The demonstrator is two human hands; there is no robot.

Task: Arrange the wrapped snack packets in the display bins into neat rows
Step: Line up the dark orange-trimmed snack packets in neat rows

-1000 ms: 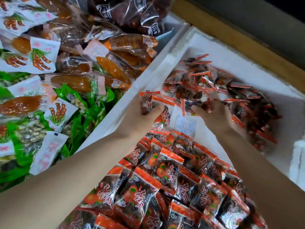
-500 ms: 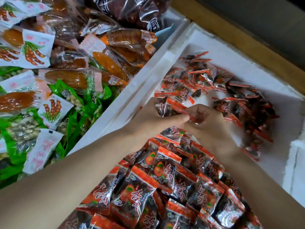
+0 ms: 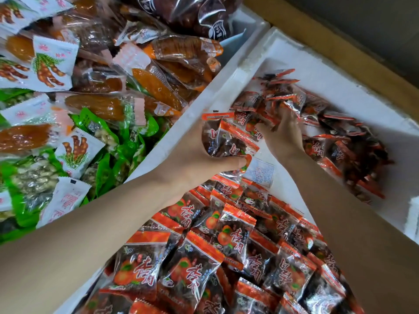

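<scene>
- Gripping a bunch of red-orange packets: left hand, thumb across the near side of the bundle, fingers curled round the far side. Several packets sit in the clump, fanned at odd angles.
- The bundle is mid-bin, just beside the left wall of the white foam bin, between the two groups of packets.
- Right hand reaches into the loose pile at the far end of the bin. Its thumb is splayed toward the bundle and its fingertips are buried among wrappers. Cannot tell whether it is pinching anything.
- Loose pile: same red-orange packets, jumbled, many on edge, lying toward the far and right walls.
- Near end of the bin: overlapping rows of the same packets, print side up, mostly one orientation, shingled. Both forearms cross above them.
- One face-down packet with a white printed back lies on the bin floor just beside the left thumb.
- Neighbouring bin on the left, wall to wall with the first, holds mixed, unsorted stock: green packets, white packets with a brown pod drawing, clear wraps of orange fruit, and dark bags at the far end.
- Wooden ledge runs behind both bins.
</scene>
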